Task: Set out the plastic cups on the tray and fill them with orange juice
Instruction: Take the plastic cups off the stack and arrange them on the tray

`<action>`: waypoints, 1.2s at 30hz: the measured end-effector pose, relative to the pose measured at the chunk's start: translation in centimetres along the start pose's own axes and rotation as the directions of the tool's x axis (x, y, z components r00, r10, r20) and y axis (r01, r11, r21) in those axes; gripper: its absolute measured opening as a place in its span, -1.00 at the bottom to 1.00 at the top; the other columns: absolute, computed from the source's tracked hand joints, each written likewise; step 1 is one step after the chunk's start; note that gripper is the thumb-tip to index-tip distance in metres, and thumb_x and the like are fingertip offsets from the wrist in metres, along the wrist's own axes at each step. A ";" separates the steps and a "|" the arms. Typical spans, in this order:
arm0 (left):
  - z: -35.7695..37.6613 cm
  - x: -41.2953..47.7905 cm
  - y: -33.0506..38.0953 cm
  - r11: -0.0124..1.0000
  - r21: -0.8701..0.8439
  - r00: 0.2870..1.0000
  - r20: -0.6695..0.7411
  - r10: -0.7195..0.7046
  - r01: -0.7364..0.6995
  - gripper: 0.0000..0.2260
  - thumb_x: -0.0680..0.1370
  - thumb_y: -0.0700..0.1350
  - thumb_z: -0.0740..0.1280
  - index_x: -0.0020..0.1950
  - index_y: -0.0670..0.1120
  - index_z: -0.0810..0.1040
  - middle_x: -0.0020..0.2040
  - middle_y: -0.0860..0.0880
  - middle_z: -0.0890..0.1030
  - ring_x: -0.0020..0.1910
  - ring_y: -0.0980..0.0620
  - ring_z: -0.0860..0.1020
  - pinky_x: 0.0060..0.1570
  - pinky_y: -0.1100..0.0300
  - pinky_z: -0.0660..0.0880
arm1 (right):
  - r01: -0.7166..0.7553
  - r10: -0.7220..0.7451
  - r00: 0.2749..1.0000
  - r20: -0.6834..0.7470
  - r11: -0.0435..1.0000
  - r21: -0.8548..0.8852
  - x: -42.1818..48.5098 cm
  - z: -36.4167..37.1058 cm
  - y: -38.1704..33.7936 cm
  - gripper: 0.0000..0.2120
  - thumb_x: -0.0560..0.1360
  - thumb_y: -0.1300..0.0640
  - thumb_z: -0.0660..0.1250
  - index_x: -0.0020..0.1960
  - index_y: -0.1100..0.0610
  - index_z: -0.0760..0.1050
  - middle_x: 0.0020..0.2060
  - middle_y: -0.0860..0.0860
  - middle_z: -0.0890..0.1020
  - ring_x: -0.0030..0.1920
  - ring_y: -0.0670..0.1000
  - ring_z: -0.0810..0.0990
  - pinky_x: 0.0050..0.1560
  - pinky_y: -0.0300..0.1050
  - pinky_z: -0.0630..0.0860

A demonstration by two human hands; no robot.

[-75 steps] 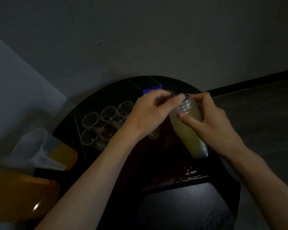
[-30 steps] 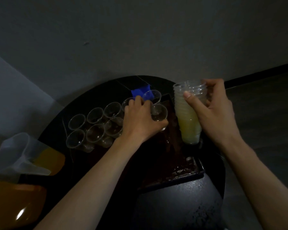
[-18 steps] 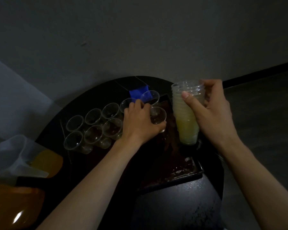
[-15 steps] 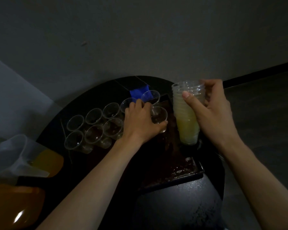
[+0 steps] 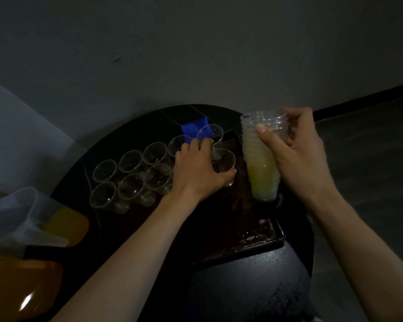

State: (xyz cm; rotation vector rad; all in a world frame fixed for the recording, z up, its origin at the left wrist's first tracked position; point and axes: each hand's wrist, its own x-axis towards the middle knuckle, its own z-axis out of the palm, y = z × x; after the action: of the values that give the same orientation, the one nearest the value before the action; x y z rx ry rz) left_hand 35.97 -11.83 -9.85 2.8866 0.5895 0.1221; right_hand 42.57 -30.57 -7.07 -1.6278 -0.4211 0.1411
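— Where's the cup (image 5: 223, 162)?
— On the dark tray (image 5: 230, 219), left grip (image 5: 196, 170) curled round it.
— And the right grip (image 5: 300, 154)?
— Clasped round the nested stack (image 5: 261, 177), upright at the tray's right side.

Your left hand (image 5: 196, 168) has come off the top of the cup stack (image 5: 262, 156) and now grips one cup (image 5: 223, 163) on the tray (image 5: 254, 240), at the right end of the near row, while your right hand (image 5: 298, 154) has swung the stack from tilted to upright.
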 end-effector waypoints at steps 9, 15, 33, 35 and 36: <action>-1.8 -0.9 0.3 0.924 -0.372 0.976 -0.218 0.006 -0.089 -0.48 0.50 0.31 0.16 0.25 -0.01 0.56 0.14 0.04 0.43 0.15 0.03 0.41 0.19 0.07 0.40 | 0.038 -0.039 0.996 0.081 0.999 0.014 -0.3 0.5 -0.5 -0.50 0.44 -0.17 0.38 0.31 -0.07 0.35 0.07 -0.18 0.60 0.06 -0.26 0.61 -0.01 -0.25 0.60; -8.0 -1.9 1.4 0.632 -0.765 0.992 -0.070 0.108 -0.123 -0.50 0.50 0.32 0.17 0.13 -0.01 0.65 0.09 -0.04 0.61 0.11 0.09 0.58 0.14 0.16 0.48 | 0.144 -0.135 0.975 0.178 0.989 -0.042 -1.4 2.8 -1.0 -0.43 0.50 -0.25 0.33 0.43 -0.06 0.37 0.18 -0.19 0.58 0.15 -0.21 0.58 0.11 -0.14 0.58; -15.1 -11.5 -8.6 0.888 -0.451 0.984 0.180 -0.012 0.093 -0.77 0.51 0.14 0.46 0.05 0.04 0.68 -0.10 0.13 0.63 -0.18 0.31 0.59 -0.28 0.45 0.43 | 0.308 -0.239 0.867 0.438 0.947 -0.093 -10.1 14.4 -2.3 -0.29 0.53 -0.30 0.13 0.59 -0.04 0.11 0.30 -0.20 0.39 0.25 -0.28 0.42 0.11 -0.36 0.39; -15.2 -12.5 -9.4 0.883 -0.459 0.985 0.168 -0.028 0.103 -0.78 0.51 0.13 0.46 0.05 0.03 0.68 -0.13 0.14 0.63 -0.19 0.34 0.58 -0.28 0.47 0.42 | 0.314 -0.247 0.861 0.444 0.946 -0.083 -10.9 15.3 -2.2 -0.30 0.53 -0.30 0.14 0.59 -0.04 0.12 0.29 -0.19 0.40 0.26 -0.25 0.44 0.13 -0.33 0.41; -15.3 -13.0 -9.8 0.881 -0.460 0.988 0.152 -0.040 0.107 -0.77 0.51 0.13 0.46 0.05 0.03 0.68 -0.13 0.13 0.63 -0.19 0.34 0.58 -0.27 0.47 0.42 | 0.316 -0.248 0.859 0.448 0.945 -0.082 -11.3 15.6 -2.2 -0.30 0.54 -0.30 0.14 0.58 -0.03 0.12 0.32 -0.18 0.40 0.27 -0.24 0.43 0.15 -0.32 0.40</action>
State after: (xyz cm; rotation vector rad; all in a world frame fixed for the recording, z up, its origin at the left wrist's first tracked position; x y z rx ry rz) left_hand 18.55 -5.49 2.53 2.3779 0.5534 0.0432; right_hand 26.52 -19.84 -8.41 -1.6609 -1.0337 0.2555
